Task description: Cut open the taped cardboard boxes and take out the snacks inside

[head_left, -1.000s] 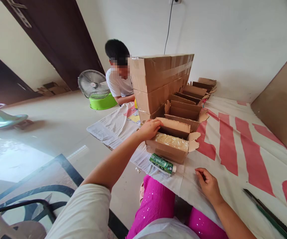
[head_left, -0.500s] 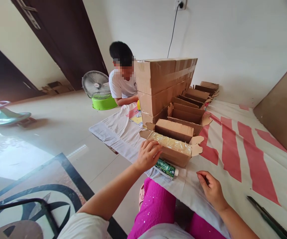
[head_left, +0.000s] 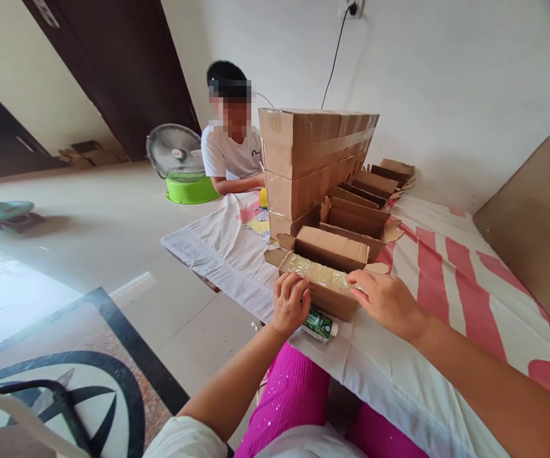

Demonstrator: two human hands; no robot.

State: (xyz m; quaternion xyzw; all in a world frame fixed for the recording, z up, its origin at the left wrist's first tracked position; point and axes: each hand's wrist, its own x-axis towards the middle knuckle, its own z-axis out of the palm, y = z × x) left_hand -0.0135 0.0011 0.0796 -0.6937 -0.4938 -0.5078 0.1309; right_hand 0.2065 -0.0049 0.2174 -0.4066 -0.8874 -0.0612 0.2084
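An open cardboard box stands near the table's front edge, filled with something pale yellow under clear, shiny plastic wrap. My left hand is closed, its bent fingers on the box's front upper edge at the left. Over the right end, my right hand pinches at the box's edge; what exactly lies between thumb and fingers is hidden. A green and white carton with a white cap lies against the box's front, partly covered by my left hand.
Behind stand another brown box, a row of open boxes and a tall stack of taped boxes. A person in a white shirt leans at the far edge. A large cardboard sheet is at right; a fan stands behind.
My right hand has moved up and left from the tablecloth to the box's right end. My left hand has lowered slightly onto the front edge. The view has shifted, and the cutter has left it.
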